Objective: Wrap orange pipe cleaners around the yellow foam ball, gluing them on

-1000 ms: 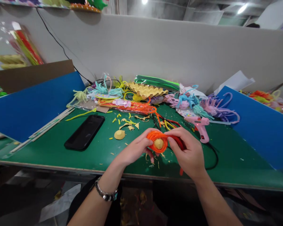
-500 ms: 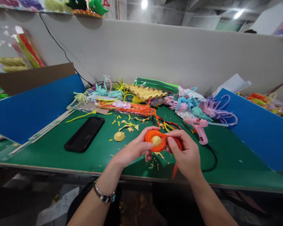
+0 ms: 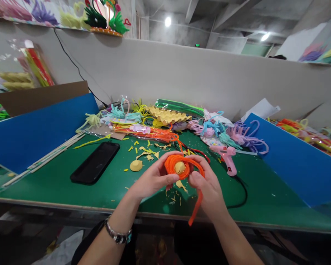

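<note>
Above the green table (image 3: 267, 206), near its front edge: orange coil (image 3: 169, 166) held up between both hands, wound around a yellow dome (image 3: 179, 168) that shows in its middle.
Left hand (image 3: 156, 177): fingers curled narrow on the coil's left side, thumb along its lower edge; beaded bracelet (image 3: 119, 235) on the wrist.
Right hand (image 3: 209, 187): thumb and fingers pinched on the orange strand (image 3: 196, 208) that leads off the coil; its loose end hangs below the hand (fingertips partly hidden).
Spare dome (image 3: 136, 165): on the table left of the hands, apart from them.
Yellow scraps (image 3: 149, 157): scattered behind the spare dome, more bits under the hands.
Phone (image 3: 95, 163): black, flat on the table, left of the spare dome.
Pink glue gun (image 3: 227, 157): lying right of the right hand, not touching it, black cord (image 3: 245, 193) from its handle.
Table back: orange stems in a clear pack (image 3: 146, 133), yellow egg-tray piece (image 3: 169, 115) behind, green bundle (image 3: 179, 107) behind that, pastel tufts (image 3: 216, 129) to the right.
Sides: blue panels at left (image 3: 44, 130) and right (image 3: 298, 165); thin sticks (image 3: 48, 156) along the left one.
</note>
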Tool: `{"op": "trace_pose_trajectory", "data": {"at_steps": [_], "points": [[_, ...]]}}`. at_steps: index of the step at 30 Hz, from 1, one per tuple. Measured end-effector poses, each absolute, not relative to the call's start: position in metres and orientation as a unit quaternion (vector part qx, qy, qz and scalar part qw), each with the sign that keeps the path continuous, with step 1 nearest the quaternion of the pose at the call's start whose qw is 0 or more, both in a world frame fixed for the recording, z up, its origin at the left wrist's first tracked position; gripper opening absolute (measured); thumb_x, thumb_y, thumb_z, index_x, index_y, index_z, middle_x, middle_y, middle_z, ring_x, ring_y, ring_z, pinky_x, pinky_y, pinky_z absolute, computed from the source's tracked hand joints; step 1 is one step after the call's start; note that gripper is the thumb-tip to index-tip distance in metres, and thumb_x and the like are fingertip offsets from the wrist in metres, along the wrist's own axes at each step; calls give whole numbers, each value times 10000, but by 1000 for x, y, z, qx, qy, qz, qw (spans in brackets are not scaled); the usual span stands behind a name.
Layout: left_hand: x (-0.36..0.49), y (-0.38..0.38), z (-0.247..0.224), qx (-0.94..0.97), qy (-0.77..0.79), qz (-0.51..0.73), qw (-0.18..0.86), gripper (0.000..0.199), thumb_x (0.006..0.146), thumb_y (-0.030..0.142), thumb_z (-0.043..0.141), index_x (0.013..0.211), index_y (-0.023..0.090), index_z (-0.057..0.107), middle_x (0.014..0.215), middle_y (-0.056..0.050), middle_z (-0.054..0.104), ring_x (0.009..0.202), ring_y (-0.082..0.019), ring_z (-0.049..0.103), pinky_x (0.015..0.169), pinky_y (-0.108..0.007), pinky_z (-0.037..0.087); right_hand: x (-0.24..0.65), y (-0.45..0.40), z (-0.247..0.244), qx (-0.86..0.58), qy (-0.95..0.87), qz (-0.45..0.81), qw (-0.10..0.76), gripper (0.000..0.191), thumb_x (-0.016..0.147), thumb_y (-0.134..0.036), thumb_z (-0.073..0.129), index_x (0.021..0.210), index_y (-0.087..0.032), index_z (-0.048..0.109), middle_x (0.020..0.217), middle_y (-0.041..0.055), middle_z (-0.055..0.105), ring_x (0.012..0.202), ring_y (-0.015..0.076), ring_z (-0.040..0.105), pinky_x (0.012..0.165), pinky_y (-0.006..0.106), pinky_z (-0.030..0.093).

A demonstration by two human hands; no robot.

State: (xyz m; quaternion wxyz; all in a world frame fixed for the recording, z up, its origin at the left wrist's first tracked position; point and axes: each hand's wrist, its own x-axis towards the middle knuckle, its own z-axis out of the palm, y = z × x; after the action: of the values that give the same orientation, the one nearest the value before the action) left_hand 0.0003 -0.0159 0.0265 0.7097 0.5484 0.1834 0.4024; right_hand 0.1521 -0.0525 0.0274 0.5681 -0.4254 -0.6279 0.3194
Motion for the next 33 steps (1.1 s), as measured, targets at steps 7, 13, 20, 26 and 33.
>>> {"op": "trace_pose_trajectory", "data": {"at_steps": [7,13,20,26,33], "points": [[-1,-17,26,539,130,393,733,633,732,370,678,1303,292,414,777,17,478,569,-59,436,446,-144,424,145,-55,33,-430,-602,340,581,197,768,-196,508,963,-217,510,597,-59,429,414,56,367,357,165,334],[-3,-19,25,518,112,384,756,604,770,345,643,1320,308,397,781,16,479,582,-63,443,464,-143,439,146,-55,33,-434,-596,367,567,215,755,-212,528,969,-226,511,586,-61,436,374,48,321,318,171,306],[-2,-22,25,503,117,402,756,612,788,339,619,1339,332,354,818,13,477,566,-57,429,477,-163,428,138,-55,29,-428,-568,370,598,199,760,-228,522,954,-243,480,495,-92,377,325,60,329,286,181,294],[5,-25,27,478,114,411,768,604,792,341,614,1326,335,331,822,21,470,610,-66,456,508,-167,425,147,-53,23,-409,-600,349,592,299,758,-202,544,1043,-263,476,639,-47,537,366,70,434,309,194,368],[7,-28,29,516,137,425,731,493,763,284,640,1189,260,392,899,11,488,613,-59,441,522,-168,423,139,-56,31,-435,-599,269,617,295,694,-141,563,971,-239,533,864,14,608,655,126,610,519,216,524]]}}
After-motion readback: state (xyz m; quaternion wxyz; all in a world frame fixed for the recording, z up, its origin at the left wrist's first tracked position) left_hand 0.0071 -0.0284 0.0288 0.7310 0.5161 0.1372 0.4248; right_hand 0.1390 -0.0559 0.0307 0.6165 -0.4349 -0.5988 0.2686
